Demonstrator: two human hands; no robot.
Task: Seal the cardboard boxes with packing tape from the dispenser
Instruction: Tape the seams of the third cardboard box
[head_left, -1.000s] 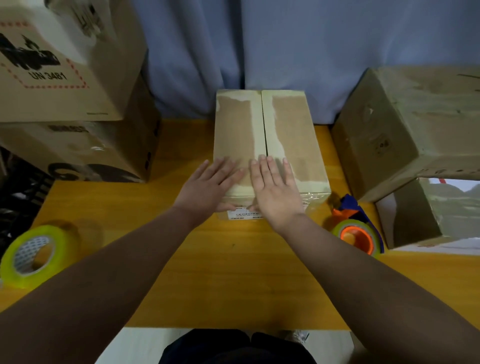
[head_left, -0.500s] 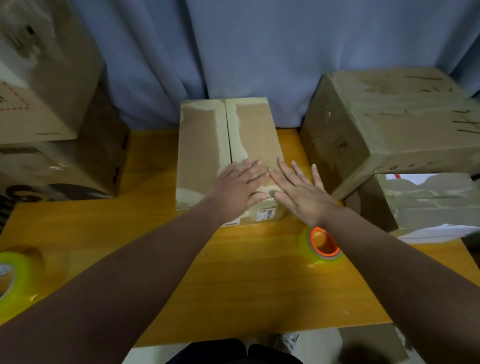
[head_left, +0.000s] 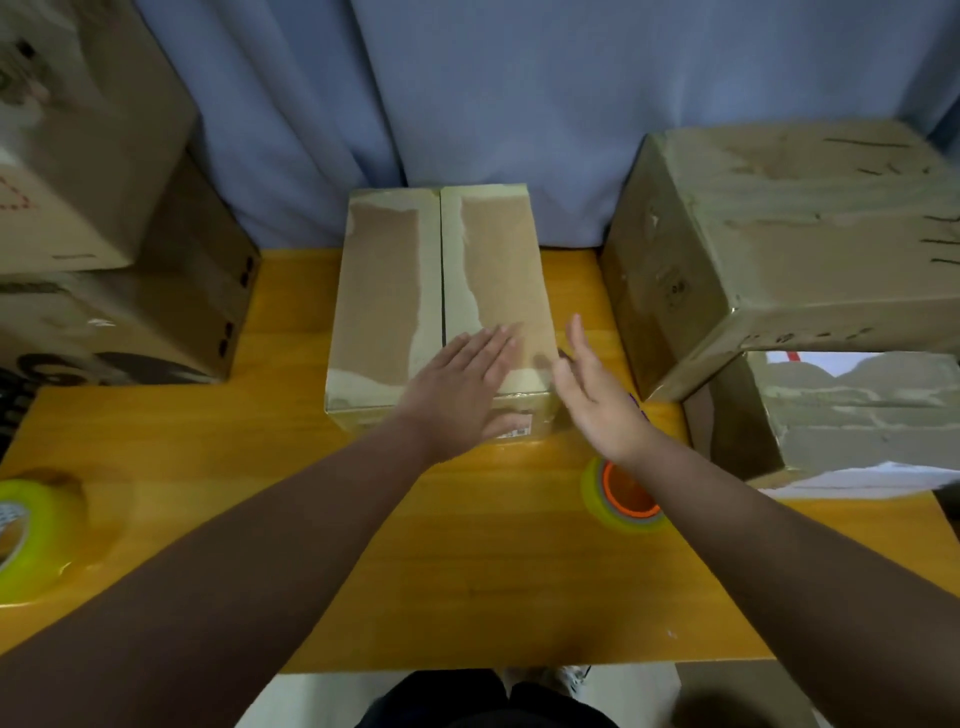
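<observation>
On the yellow bench, a fat roll of tape sits at the left edge. The tape dispenser, with its orange middle, stands near the right side, partly under the right wrist. A bit farther in, the left hand lies flat on the near end of the small box, fingers straight, holding nothing. The right hand is open too — turned on its edge, just beside the box's near right corner. The box sits in the middle and reaches the back edge, top flaps down with a thin dark gap between them. A left stack of boxes and a right stack of boxes stand at the sides — a blue curtain hangs behind.
</observation>
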